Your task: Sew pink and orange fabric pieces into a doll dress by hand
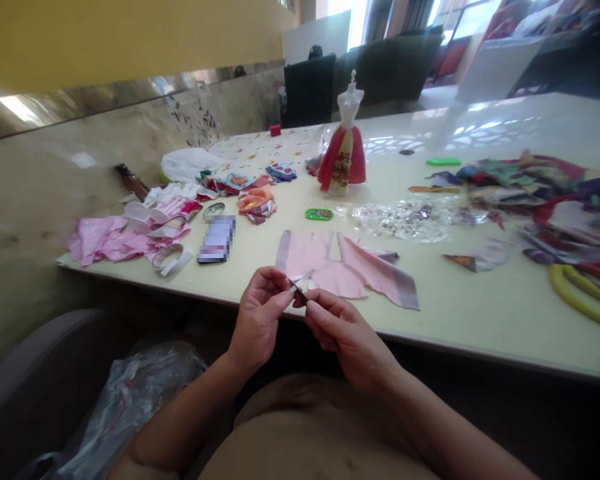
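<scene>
Just over the table's front edge my two hands meet, fingers pinched. A small, slim, dark piece (pixel 299 292) runs between them; its kind is too small to make out. My left hand (pixel 263 307) has thumb and fingertips closed at its upper end. The lower end sits between the thumb and fingers of my right hand (pixel 340 327). Something small and whitish shows by the fingertips, partly hidden. Right behind the hands, pink cloth pieces with grey borders (pixel 380 270) lie flat on the table.
A small dress form (pixel 349 110) in a red and floral skirt stands farther back. Pink cloth (pixel 100 239), a tape roll (pixel 169 257) and a phone (pixel 217 239) lie left. Clear plastic with beads (pixel 405 220), fabric scraps (pixel 520 180) and a yellow-green ring (pixel 575 300) lie right.
</scene>
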`<control>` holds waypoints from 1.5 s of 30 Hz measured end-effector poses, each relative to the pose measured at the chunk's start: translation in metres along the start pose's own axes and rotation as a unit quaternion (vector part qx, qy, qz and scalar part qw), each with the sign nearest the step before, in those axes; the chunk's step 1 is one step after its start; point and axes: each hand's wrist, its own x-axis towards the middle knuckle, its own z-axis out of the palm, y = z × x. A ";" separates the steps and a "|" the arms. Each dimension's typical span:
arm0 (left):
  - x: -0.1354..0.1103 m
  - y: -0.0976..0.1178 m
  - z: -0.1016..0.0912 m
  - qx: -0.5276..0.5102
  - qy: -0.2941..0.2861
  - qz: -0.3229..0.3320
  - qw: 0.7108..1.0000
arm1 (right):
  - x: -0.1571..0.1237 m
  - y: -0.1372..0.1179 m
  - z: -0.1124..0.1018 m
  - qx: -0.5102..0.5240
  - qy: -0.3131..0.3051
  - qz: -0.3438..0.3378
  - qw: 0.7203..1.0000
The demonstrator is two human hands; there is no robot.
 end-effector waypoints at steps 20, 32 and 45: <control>-0.002 -0.001 -0.005 -0.051 -0.041 0.015 0.998 | -0.003 0.004 0.002 0.044 0.004 0.010 0.999; -0.002 -0.003 -0.005 -0.059 -0.042 0.012 0.997 | -0.003 0.006 0.003 0.016 0.016 -0.007 1.000; -0.010 -0.031 0.003 0.059 -0.076 0.011 0.995 | -0.022 -0.004 -0.026 -0.135 0.094 -0.060 0.985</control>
